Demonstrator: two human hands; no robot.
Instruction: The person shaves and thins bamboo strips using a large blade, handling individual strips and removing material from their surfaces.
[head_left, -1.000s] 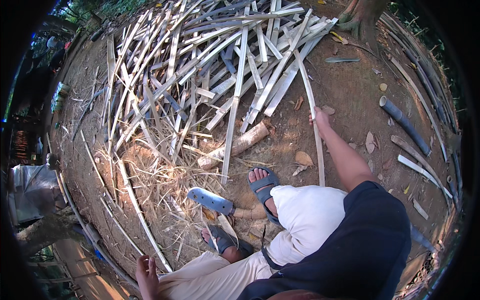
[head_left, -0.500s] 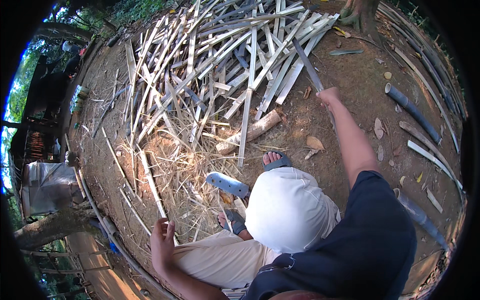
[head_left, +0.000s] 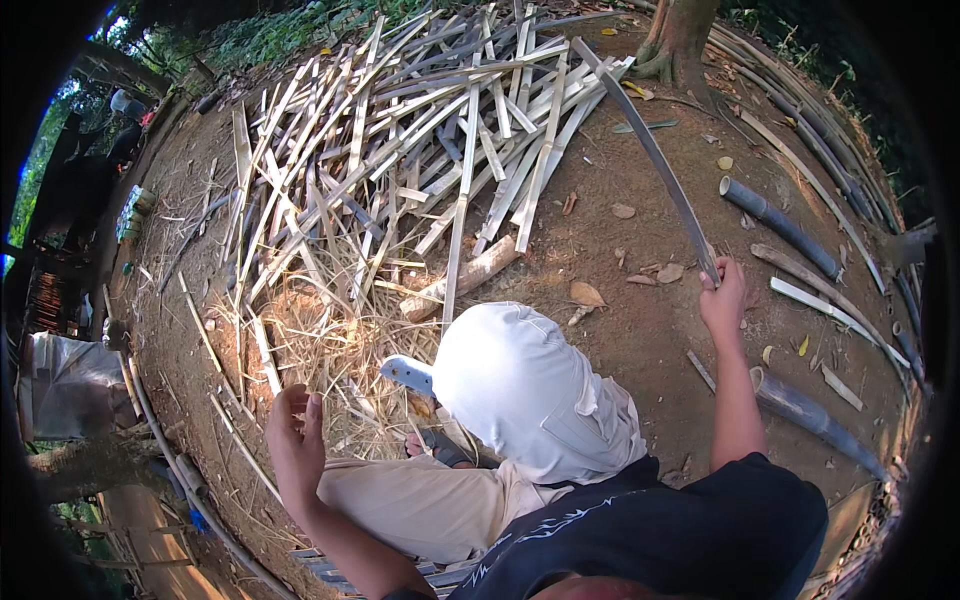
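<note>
My right hand [head_left: 725, 297] is closed around a long, thin, dark bamboo strip [head_left: 655, 150], held out to the right. The strip slants up and away, its far end over the edge of a pile of split bamboo [head_left: 400, 130]. Near my left knee, my left hand [head_left: 297, 430] is raised with loosely bent fingers and the thumb apart; nothing shows in it. A flat grey metal blade with several holes [head_left: 405, 372] juts out beside my pale-trousered right knee [head_left: 530, 375], which hides the rest of it. Thin bamboo shavings [head_left: 340, 330] lie around the blade.
A short log [head_left: 465, 280] lies in front of my knee. On the right are dark bamboo poles [head_left: 780, 228] and dry leaves [head_left: 587, 294]. A tree trunk [head_left: 680, 45] stands at the far right of the pile. A plastic-covered stack [head_left: 75, 385] is at the left.
My right hand has swung right and nearer with the bamboo strip, raising it off the pile. My left hand has shifted slightly left and up. The view has shifted, and my knee now covers more of the blade.
</note>
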